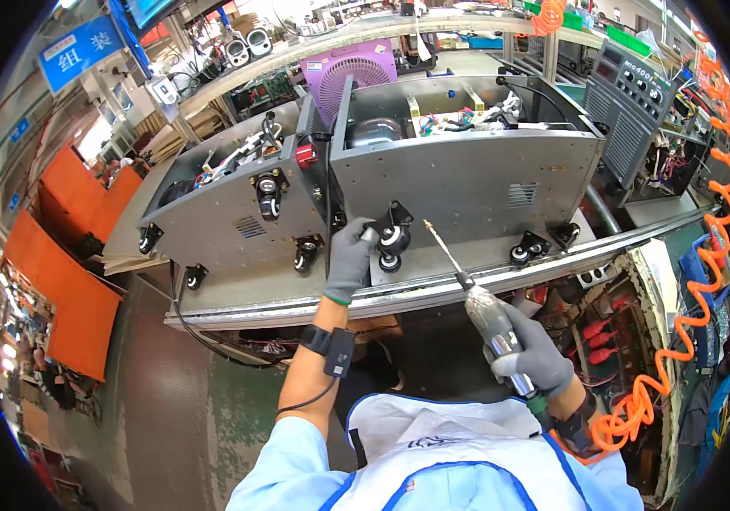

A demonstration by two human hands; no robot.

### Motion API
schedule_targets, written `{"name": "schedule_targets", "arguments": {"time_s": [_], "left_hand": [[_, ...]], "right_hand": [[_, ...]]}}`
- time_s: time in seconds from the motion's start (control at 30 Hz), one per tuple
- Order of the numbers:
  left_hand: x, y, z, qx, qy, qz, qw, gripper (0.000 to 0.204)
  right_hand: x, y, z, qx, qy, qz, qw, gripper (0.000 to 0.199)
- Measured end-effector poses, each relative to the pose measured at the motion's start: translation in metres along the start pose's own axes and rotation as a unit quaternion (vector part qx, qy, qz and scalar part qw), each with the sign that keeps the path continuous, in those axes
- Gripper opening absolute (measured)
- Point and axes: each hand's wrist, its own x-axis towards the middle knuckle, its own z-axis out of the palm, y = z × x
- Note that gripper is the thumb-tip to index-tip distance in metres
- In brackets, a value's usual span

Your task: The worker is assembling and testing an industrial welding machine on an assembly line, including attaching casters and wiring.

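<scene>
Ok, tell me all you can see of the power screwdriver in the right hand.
The power screwdriver is a slim metallic tool with a long thin bit, angled up-left toward the grey metal cabinet. The gloved right hand grips its rear; an orange coiled hose runs from its base. Its tip touches nothing.

both hands wear grey knit gloves: the left hand [349, 255] has a glove with a thin green edge at the cuff, and the right hand [533, 349] has a glove ending in a green band at the wrist. a black strap circles the left forearm and carries a small black box [338, 352], from which 1 thin black cable runs down to the sleeve. the sleeves are light blue and short. over the chest lies a white apron [441, 443] with blue piping and a small dark emblem.
</scene>
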Motion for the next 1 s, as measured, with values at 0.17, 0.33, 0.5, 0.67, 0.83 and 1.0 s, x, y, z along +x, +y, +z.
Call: {"name": "schedule_targets", "arguments": {"time_s": [0.17, 0.33, 0.5, 0.67, 0.83, 1.0], "left_hand": [[0.018, 0.023, -0.027, 0.091, -0.006, 0.081, 0.993, 0.013], [0.027, 0.020, -0.041, 0.073, -0.024, 0.049, 0.996, 0.012], [0.035, 0.037, -0.041, 0.212, -0.038, 0.143, 0.966, 0.011], [0.056, 0.052, -0.025, 0.351, 0.041, 0.241, 0.904, 0.009], [0.066, 0.057, -0.026, 0.442, 0.109, 0.296, 0.840, 0.015], [0.069, 0.083, -0.026, 0.503, 0.093, 0.173, 0.842, 0.040]], "right_hand": [[0.030, -0.014, 0.023, -0.020, -0.020, 0.014, 1.000, 0.081], [0.046, -0.014, 0.037, -0.018, -0.019, 0.012, 1.000, 0.079], [0.063, -0.010, 0.047, -0.039, 0.023, -0.023, 0.999, 0.074], [0.088, 0.001, 0.058, -0.115, 0.095, -0.113, 0.982, 0.077], [0.086, 0.003, 0.070, -0.119, 0.121, -0.113, 0.979, 0.077], [0.088, 0.004, 0.068, -0.116, 0.134, -0.132, 0.975, 0.073]]}}
